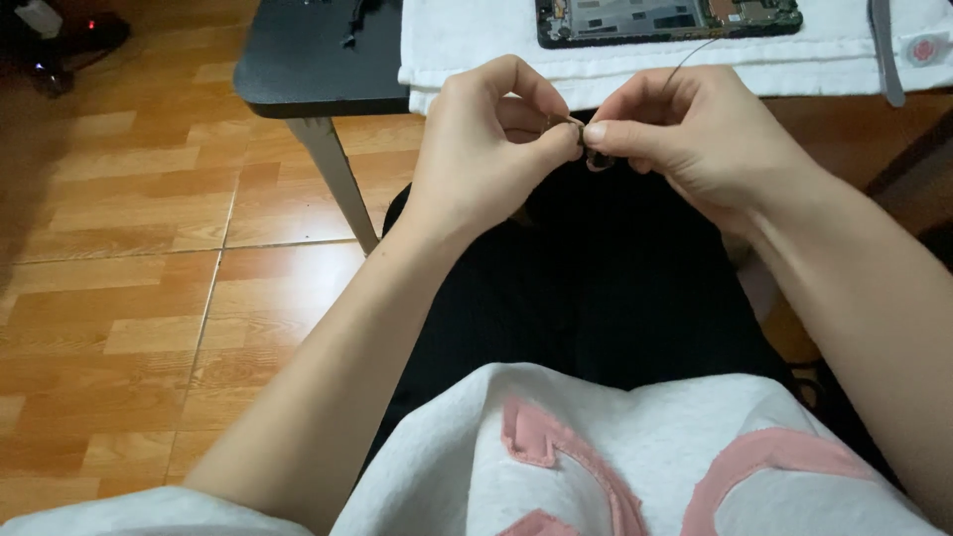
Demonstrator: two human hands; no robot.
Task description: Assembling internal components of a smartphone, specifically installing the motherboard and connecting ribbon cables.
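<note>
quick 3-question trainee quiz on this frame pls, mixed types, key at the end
1. True or false: the opened device lies on the white towel on the table, with neither hand touching it.
2. What do the left hand and the right hand pinch between their fingertips?
A. a small dark part with a thin wire
B. a screwdriver
C. a folded cloth
3. Fill in: the hands are held above the person's ____, not over the table top.

Key
1. True
2. A
3. lap
</note>
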